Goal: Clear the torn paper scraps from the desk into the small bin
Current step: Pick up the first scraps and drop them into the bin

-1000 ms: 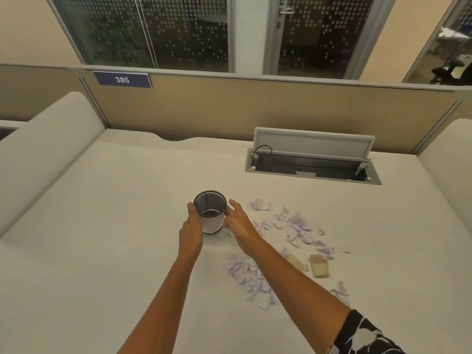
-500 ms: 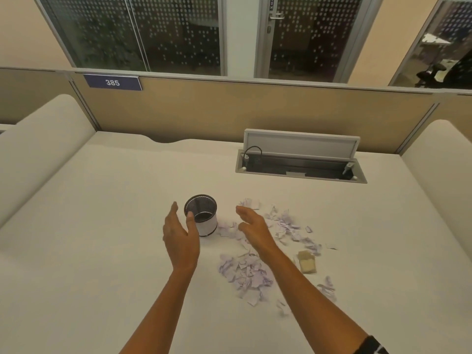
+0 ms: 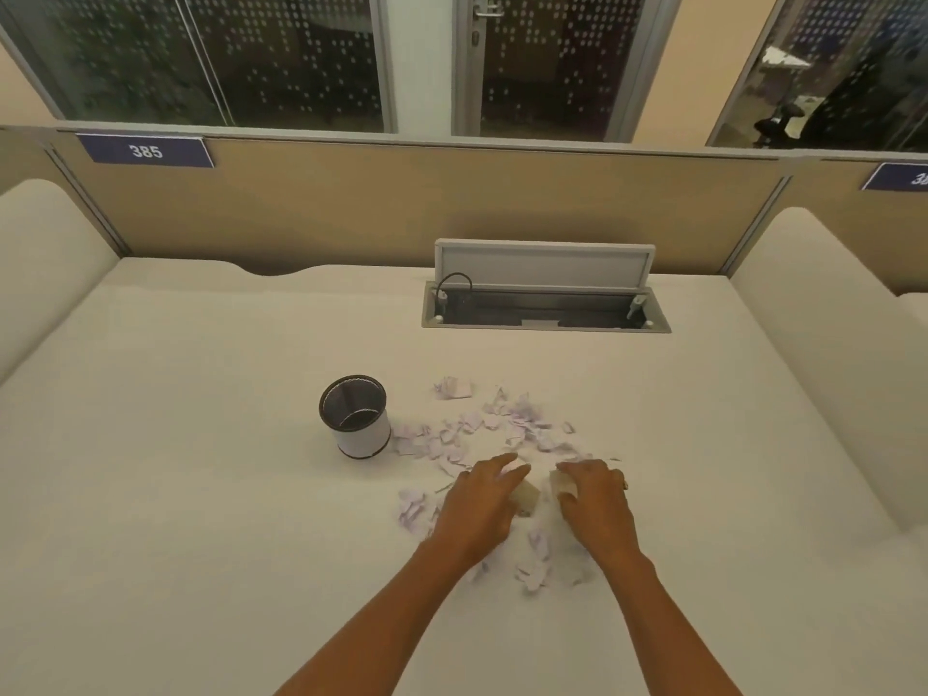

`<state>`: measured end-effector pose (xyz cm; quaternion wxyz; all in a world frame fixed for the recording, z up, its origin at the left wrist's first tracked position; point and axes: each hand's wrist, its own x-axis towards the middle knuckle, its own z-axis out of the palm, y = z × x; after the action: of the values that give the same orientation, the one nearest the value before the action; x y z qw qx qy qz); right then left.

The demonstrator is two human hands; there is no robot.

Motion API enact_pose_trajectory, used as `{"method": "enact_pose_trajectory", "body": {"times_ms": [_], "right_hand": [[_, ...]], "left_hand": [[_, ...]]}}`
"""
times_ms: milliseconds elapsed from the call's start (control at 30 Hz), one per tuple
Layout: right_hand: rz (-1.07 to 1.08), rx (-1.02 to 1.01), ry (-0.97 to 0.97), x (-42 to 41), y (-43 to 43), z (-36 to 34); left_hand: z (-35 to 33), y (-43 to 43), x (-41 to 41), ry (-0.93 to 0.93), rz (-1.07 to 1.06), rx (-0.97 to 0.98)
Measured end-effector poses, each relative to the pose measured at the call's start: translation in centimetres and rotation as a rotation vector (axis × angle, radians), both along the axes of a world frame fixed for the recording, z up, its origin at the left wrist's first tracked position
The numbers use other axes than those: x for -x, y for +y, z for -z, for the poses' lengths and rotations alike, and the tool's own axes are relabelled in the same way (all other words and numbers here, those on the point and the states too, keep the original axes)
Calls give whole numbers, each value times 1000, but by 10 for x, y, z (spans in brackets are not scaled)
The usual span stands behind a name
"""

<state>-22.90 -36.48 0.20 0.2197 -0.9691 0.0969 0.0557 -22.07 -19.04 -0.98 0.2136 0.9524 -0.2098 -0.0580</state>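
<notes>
torn paper scraps (image 3: 522, 416) lie strewn across the desk (image 3: 201, 469), a loose pale-lilac drift from just beside the small bin (image 3: 365, 439) out to the right and down toward the person. nothing is visibly in the bin yet, and it stands upright just left of the mess. both hands are down in the thick of it. the left hand (image 3: 479, 509) has its fingers laid fairly straight over the paper and looks released, with a tan piece (image 3: 526, 495) at its fingertips. the right hand (image 3: 597, 504) has its fingers bent over a second tan piece (image 3: 561, 483); whether it grips it, i cannot tell.

this looks like the gathering step. done well, the two hands would rake inward toward each other, edges flat on the desk, so the light scraps pile up rather than flutter off. then cup and lift over the bin's narrow mouth, or draw the bin in close. go slowly, small handfuls. the outliers near the bin and the lone scrap up toward the open cable hatch (image 3: 545, 263) will need a second pass.
</notes>
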Motion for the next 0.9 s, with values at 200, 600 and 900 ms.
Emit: {"method": "enact_pose_trajectory", "body": {"times_ms": [200, 600, 900], "right_hand": [[-18, 40, 64, 15, 15, 8], [-3, 60, -51, 22, 28, 11], [1, -26, -84, 30, 49, 11]], "left_hand": [[9, -8, -9, -26, 149, -181], [4, 15, -4, -237, 4, 77], [-60, 119, -43, -410, -566, 357]]}}
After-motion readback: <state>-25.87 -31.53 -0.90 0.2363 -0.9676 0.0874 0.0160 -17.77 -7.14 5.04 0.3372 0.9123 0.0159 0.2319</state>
